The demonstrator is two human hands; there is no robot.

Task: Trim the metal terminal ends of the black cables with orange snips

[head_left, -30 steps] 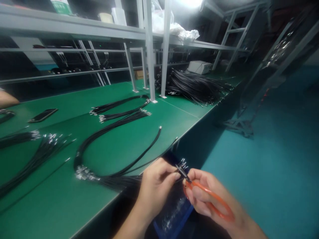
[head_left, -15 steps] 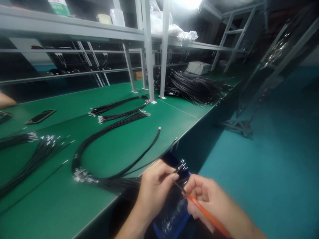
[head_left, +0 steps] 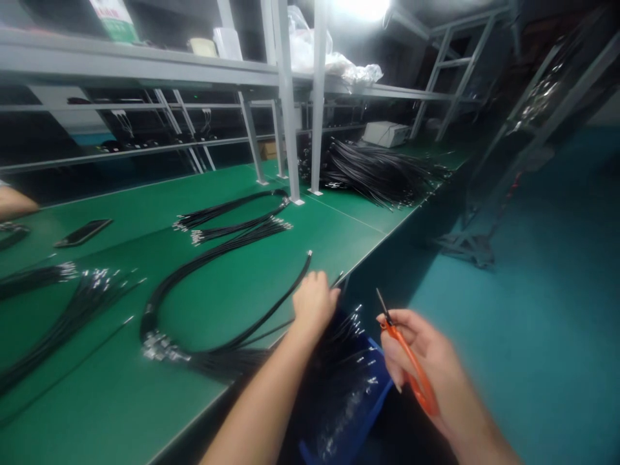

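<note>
At the table's front edge my left hand is closed over a thin black cable. The cable's tip shows just beyond the knuckles, and the fingertips are hidden. My right hand holds orange-handled scissors over the floor side, blades pointing up and left, with nothing between them. Below the hands, a blue bin contains black cables with shiny metal ends and clear plastic. A curved bundle of black cables lies left of my left hand, some strands running over the edge.
More cable bundles and a phone lie on the green table at left. Another person's arm rests at the far left. White shelf posts stand before a large cable pile.
My left hand has left the scissors' blades and the cable ends over the bin, moving up to the cable at the table edge. My right hand has drawn the scissors rightward and up.
</note>
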